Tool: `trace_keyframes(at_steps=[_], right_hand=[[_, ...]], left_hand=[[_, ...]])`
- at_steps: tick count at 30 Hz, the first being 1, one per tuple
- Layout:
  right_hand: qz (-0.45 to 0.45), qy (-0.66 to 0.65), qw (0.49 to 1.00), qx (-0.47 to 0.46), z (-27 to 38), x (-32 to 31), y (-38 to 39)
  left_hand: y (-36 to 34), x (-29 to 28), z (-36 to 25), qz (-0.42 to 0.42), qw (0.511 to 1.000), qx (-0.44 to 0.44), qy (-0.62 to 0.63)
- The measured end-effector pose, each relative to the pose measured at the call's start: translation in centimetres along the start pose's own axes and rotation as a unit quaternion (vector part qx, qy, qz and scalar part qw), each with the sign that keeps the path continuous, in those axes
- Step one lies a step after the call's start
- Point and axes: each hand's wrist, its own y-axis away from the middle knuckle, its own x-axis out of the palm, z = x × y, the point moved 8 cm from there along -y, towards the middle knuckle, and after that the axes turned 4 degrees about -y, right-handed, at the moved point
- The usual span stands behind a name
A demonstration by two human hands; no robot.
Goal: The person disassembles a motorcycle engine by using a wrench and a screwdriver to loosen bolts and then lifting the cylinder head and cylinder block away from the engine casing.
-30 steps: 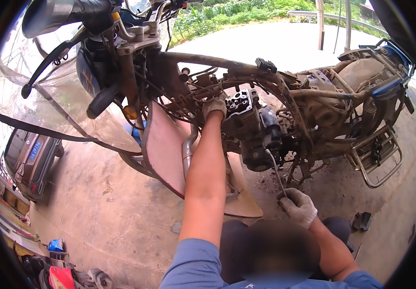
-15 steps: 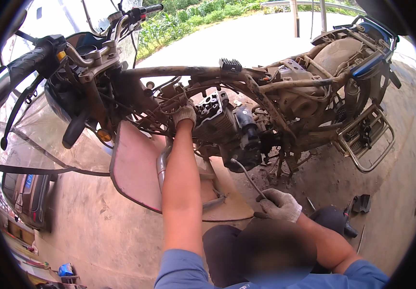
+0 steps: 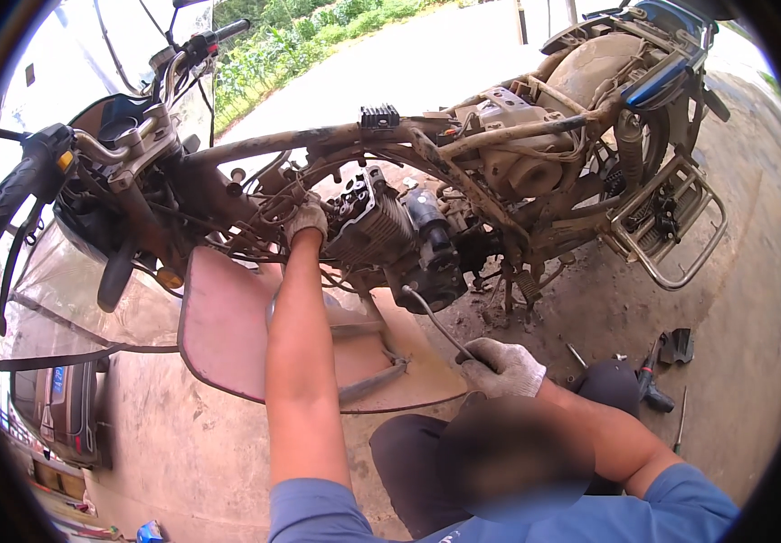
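Observation:
My left hand (image 3: 307, 220), in a whitish glove, reaches in beside the finned engine cylinder (image 3: 374, 233), among cables under the motorcycle frame (image 3: 300, 140). Its fingers look curled, but their tips and whatever they grip are hidden. Lower and to the right, my gloved right hand (image 3: 510, 369) is closed round the near end of a bent grey bar that looks like an L-shaped wrench (image 3: 438, 324). The wrench's far end meets the round dark engine cover (image 3: 435, 282). On top, the cylinder's head is exposed.
A pinkish panel (image 3: 223, 326) leans below the front of the motorcycle. On the right, a drill-like power tool (image 3: 651, 385), a black part (image 3: 677, 346) and a screwdriver (image 3: 681, 421) lie on the ground. A chrome side rack (image 3: 680, 231) juts out near the rear wheel.
The whole view has shifted, so the motorcycle sits farther left and higher. Both hands keep nearly the same places on it, with the wrench end still at the engine cover.

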Motion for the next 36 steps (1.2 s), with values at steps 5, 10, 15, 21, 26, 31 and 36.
trace_keyframes(at_steps=[5,10,15,21,26,31,36], right_hand=[[0.008,0.003,1.0,0.022,0.2,0.2,0.4],[-0.011,-0.062,0.996,0.065,-2.5,-0.3,0.2],[-0.018,-0.08,0.996,0.028,-4.2,0.7,-0.4],[-0.046,-0.016,0.998,0.042,-3.8,-0.6,-0.6],[-0.041,-0.038,0.998,0.021,-3.6,-0.3,-1.6],[-0.031,-0.055,0.996,0.067,0.8,-1.0,-3.0],[0.002,-0.041,0.999,0.003,4.1,0.9,-5.0]], left_hand=[[1.2,-0.6,0.8,-0.038,0.997,0.028,0.067],[0.8,0.3,-1.7,-0.03,0.996,0.069,0.048],[-2.6,1.1,1.0,-0.088,0.994,0.047,0.044],[1.2,-1.2,-3.2,-0.028,0.992,-0.054,0.107],[-0.1,-0.3,-0.3,-0.031,0.997,0.0,0.073],[1.6,-1.0,-3.0,-0.023,0.997,-0.02,0.068],[-1.1,1.9,-0.4,0.005,0.999,0.012,0.04]])
